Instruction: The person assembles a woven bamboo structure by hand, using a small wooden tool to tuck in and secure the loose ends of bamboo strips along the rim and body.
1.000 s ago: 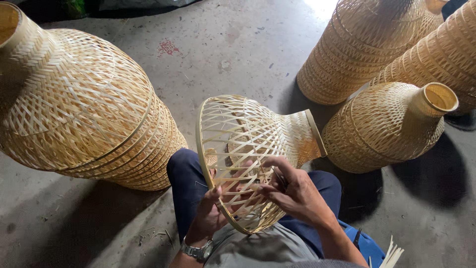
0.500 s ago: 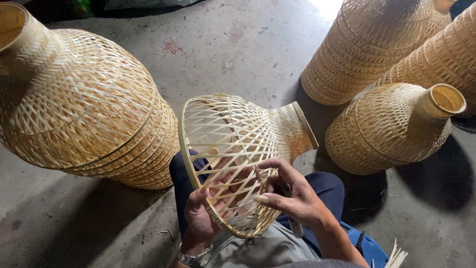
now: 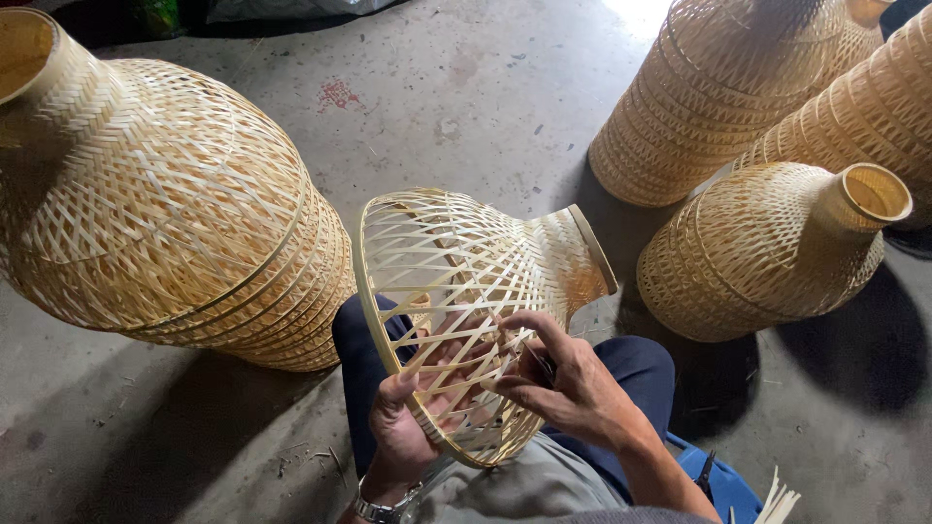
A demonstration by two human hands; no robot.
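Note:
A small open-weave bamboo lampshade (image 3: 456, 281) lies on its side across my lap, its wide rim toward the left and its narrow neck pointing right. My left hand (image 3: 400, 427) grips the lower part of the wide rim, thumb on the outside. My right hand (image 3: 558, 383) rests on the outer weave near the lower side, fingers curled against the strips and pinching something small and dark that I cannot make out. A watch (image 3: 379, 507) sits on my left wrist.
A stack of large woven shades (image 3: 165, 213) lies on the concrete floor to the left. More stacks (image 3: 718, 97) stand at the upper right, and one (image 3: 777, 247) lies beside my right knee. A blue object (image 3: 723, 485) and loose bamboo strips (image 3: 782, 495) are at the lower right.
The lampshade has turned and shifted slightly between my hands. My left hand moved along the rim and my right hand slid across the weave.

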